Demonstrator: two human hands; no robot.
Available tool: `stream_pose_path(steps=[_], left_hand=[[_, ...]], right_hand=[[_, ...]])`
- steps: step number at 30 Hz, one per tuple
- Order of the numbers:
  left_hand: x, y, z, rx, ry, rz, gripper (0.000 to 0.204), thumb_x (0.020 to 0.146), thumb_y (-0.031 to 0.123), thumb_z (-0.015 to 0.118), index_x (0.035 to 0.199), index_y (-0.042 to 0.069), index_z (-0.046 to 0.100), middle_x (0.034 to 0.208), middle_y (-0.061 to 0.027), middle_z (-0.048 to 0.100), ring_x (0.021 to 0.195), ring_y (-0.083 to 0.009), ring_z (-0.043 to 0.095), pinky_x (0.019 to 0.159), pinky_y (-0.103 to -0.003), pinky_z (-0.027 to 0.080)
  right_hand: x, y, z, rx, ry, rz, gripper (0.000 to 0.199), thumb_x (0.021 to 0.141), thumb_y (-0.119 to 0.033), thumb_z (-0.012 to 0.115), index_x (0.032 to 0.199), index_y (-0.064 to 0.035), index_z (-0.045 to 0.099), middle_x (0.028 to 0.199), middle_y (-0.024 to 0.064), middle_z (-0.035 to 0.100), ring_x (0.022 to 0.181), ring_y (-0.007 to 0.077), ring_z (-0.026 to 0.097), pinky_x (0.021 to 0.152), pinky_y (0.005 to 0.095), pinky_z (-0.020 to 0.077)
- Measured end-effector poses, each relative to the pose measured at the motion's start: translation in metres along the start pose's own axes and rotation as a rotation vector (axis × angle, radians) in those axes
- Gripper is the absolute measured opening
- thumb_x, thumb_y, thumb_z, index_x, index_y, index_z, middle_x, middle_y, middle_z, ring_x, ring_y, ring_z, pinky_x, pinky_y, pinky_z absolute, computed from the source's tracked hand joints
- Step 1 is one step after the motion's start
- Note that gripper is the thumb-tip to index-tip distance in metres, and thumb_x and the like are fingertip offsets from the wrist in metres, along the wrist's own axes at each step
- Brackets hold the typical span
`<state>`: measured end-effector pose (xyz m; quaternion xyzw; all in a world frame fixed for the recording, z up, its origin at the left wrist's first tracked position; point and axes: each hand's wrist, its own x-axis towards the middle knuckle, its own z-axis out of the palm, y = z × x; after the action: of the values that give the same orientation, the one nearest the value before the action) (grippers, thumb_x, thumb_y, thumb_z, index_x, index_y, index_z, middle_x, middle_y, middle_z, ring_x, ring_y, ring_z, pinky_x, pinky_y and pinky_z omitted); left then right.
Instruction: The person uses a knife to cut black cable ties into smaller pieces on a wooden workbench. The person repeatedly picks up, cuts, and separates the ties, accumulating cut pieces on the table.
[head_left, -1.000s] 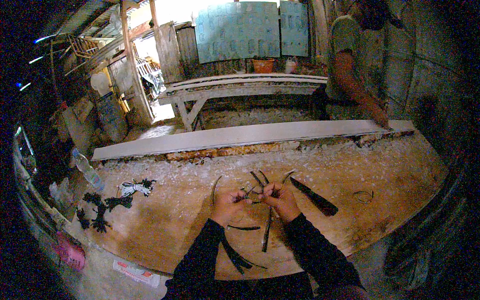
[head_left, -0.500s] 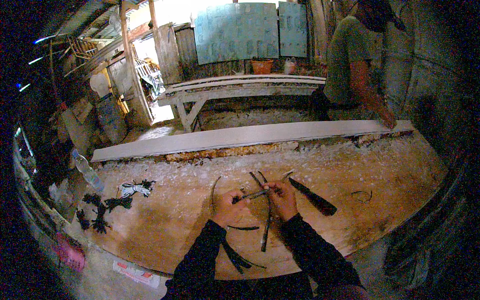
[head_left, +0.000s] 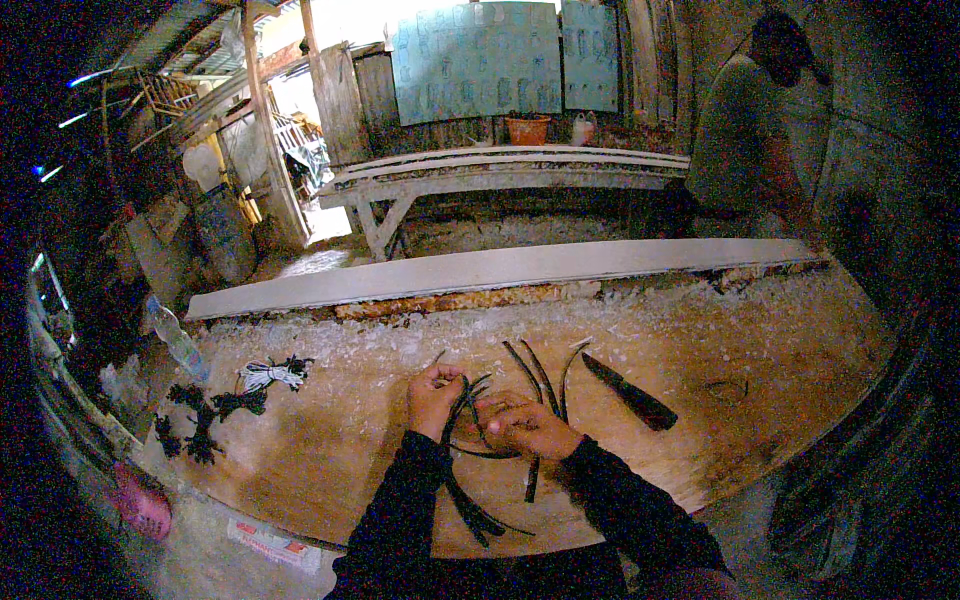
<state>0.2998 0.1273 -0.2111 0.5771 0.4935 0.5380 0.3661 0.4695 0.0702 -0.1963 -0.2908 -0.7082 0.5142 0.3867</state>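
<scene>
Both hands are coming closer, left hand (head_left: 432, 398) and right hand (head_left: 530, 428) grasping dark strips (head_left: 462, 410) (long axis toward desk's (head_left: 330, 450) near edge).

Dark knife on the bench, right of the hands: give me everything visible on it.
The knife lies flat on the worn wooden bench, just right of the right hand and apart from it. It is long and narrow, dark all over, with its slimmer tip toward the far left and its thicker handle end toward the near right, so it sits diagonally. Blade and handle material are too dark to tell. No hand touches it; thin dark strips lie just left of its tip.
</scene>
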Motion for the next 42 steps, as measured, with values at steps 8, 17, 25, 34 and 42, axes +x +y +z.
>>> stream_pose_path(steps=[8, 17, 25, 34, 42], left_hand=[[0.002, -0.006, 0.000, 0.019, -0.051, -0.015, 0.009, 0.067, 0.001, 0.056, 0.076, 0.002, 0.057, 0.070, -0.0044, 0.058, 0.060, -0.0097, 0.052, 0.053, -0.021, 0.040], [-0.005, -0.005, 0.013, -0.073, -0.232, 0.139, 0.008, 0.068, -0.003, 0.055, 0.075, 0.003, 0.056, 0.074, -0.0048, 0.058, 0.067, -0.0118, 0.055, 0.063, -0.022, 0.043], [-0.008, -0.004, 0.020, -0.172, -0.403, 0.195, 0.010, 0.069, 0.005, 0.060, 0.077, 0.002, 0.055, 0.075, -0.0021, 0.057, 0.069, -0.0109, 0.053, 0.065, -0.023, 0.042], [-0.026, 0.011, 0.026, -0.095, -0.828, 0.197, 0.015, 0.071, 0.013, 0.061, 0.078, 0.003, 0.052, 0.069, 0.0007, 0.050, 0.064, -0.0084, 0.049, 0.059, -0.022, 0.040], [-0.012, -0.010, 0.026, -0.149, -0.425, 0.022, 0.016, 0.070, 0.018, 0.063, 0.073, 0.006, 0.052, 0.062, 0.0026, 0.048, 0.059, -0.0058, 0.045, 0.052, -0.019, 0.037]], right_hand=[[-0.001, -0.008, -0.001, -0.095, 0.000, -0.051, 0.018, 0.074, -0.018, 0.056, 0.085, -0.0046, 0.059, 0.099, 0.0074, 0.049, 0.098, 0.0186, 0.043, 0.084, 0.0305, 0.0340], [-0.001, -0.004, -0.012, 0.037, 0.264, -0.067, 0.005, 0.070, -0.006, 0.057, 0.073, -0.0035, 0.054, 0.076, 0.0034, 0.056, 0.075, 0.0124, 0.052, 0.070, 0.0251, 0.0405], [0.003, 0.012, -0.019, -0.036, 0.571, -0.054, 0.006, 0.072, -0.005, 0.055, 0.071, -0.0043, 0.049, 0.070, 0.0030, 0.054, 0.071, 0.0114, 0.052, 0.066, 0.0230, 0.0410], [0.003, 0.015, -0.029, -0.408, 0.871, -0.094, 0.013, 0.069, 0.002, 0.051, 0.081, -0.0040, 0.049, 0.069, 0.0060, 0.050, 0.063, 0.0128, 0.049, 0.059, 0.0244, 0.0404], [0.002, 0.006, -0.032, -0.783, 0.902, -0.186, 0.011, 0.064, -0.002, 0.058, 0.074, -0.0066, 0.058, 0.076, 0.0070, 0.047, 0.072, 0.0194, 0.046, 0.066, 0.0286, 0.0375]])
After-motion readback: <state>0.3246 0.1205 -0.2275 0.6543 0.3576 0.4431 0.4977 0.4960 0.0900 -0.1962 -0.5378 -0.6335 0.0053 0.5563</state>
